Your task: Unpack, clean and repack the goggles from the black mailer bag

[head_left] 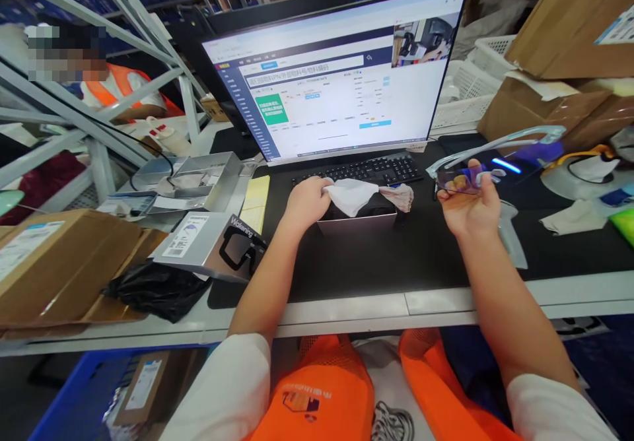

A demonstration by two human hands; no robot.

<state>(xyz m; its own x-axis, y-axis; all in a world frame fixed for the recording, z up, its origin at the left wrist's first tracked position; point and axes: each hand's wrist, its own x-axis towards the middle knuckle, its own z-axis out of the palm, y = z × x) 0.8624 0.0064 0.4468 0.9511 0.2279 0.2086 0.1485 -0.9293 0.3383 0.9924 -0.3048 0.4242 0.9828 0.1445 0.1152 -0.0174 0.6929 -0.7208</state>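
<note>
My right hand (473, 206) is closed around a pair of glasses (458, 175) with a pale translucent frame and a purplish lens, lifted over the right part of the black mat. One temple arm reaches out to the right. My left hand (308, 202) pinches the left end of a white cloth (352, 195), which lies across the top of a small open box (356, 223) with a dark inside. A crumpled greyish-pink piece (399, 195) rests at the box's right end. Behind the box is a black keyboard (381, 169), partly covered.
A large monitor (327, 111) stands at the back. To the left are a silver eyewear box (198, 249), a black plastic bag (161, 289), a yellow pad (255, 203) and a carton (64, 263). Cartons (549, 107) and white baskets (463, 91) crowd the right. A co-worker (123, 88) sits beyond the frame.
</note>
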